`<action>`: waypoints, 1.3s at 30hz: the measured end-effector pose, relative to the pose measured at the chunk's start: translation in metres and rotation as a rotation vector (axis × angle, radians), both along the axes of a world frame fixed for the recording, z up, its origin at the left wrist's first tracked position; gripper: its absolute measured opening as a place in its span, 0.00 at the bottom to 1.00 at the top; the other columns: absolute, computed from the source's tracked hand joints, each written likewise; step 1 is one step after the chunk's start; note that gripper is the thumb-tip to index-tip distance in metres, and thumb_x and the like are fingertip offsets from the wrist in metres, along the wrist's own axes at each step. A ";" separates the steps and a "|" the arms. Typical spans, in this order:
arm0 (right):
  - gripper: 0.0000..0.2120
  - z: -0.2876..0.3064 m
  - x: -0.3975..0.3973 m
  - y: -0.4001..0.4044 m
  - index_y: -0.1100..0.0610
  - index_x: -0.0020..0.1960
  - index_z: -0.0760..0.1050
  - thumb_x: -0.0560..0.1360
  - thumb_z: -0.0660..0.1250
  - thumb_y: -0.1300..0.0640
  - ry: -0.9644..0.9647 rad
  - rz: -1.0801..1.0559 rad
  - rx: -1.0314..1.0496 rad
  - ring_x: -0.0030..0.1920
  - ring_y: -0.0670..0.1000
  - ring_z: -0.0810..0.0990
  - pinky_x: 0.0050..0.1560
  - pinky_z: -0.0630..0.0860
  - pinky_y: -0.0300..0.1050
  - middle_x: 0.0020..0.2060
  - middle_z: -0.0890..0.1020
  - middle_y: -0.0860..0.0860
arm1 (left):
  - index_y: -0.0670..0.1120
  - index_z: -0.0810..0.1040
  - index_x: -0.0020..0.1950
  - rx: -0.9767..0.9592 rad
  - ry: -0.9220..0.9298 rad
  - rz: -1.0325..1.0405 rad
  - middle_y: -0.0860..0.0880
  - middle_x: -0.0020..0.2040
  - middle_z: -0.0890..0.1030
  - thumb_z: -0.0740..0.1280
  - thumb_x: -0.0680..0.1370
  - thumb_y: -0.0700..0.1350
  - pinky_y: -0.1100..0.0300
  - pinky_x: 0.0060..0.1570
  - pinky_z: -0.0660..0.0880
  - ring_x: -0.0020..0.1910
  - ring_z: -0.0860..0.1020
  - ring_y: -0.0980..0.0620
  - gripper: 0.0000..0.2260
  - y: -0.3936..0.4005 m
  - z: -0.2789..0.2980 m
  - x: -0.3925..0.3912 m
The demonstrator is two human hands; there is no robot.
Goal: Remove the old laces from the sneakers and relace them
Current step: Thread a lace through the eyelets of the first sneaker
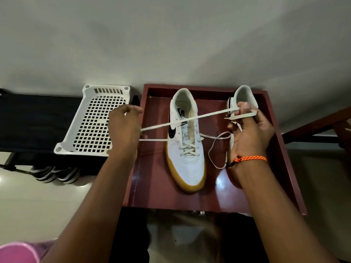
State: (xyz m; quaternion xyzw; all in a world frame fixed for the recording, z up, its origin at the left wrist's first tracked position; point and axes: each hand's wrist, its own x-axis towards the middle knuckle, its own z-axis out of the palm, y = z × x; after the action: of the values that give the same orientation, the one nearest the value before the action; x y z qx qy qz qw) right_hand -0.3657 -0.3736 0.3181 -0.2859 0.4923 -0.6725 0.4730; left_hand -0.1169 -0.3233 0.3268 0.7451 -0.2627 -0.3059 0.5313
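Both hands' grip [124, 128] [248, 128] on lace [209, 115]

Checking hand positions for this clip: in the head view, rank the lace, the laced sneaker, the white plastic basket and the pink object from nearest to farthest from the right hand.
From the right hand:
1. Lace: pinched in its fingers.
2. Laced sneaker: just left, mid-tray.
3. White plastic basket: left of the tray, beyond the left hand.
4. Pink object: bottom-left corner.

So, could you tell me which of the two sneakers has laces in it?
The middle sneaker: laces cross its lower eyelets. The sneaker behind the right hand is mostly hidden.
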 end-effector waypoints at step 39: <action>0.07 0.001 0.029 0.018 0.62 0.52 0.82 0.80 0.68 0.70 0.496 0.487 -0.134 0.35 0.52 0.81 0.40 0.82 0.48 0.39 0.84 0.58 | 0.51 0.86 0.47 -0.121 -0.123 -0.585 0.59 0.37 0.84 0.73 0.82 0.45 0.57 0.43 0.79 0.39 0.82 0.59 0.04 -0.007 -0.006 -0.061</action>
State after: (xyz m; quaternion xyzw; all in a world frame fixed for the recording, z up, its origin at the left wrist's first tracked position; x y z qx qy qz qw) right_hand -0.3364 -0.3553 0.3195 -0.5801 0.4641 -0.4808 0.4658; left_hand -0.1778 -0.3304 0.3213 0.6219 -0.5157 -0.3839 0.4472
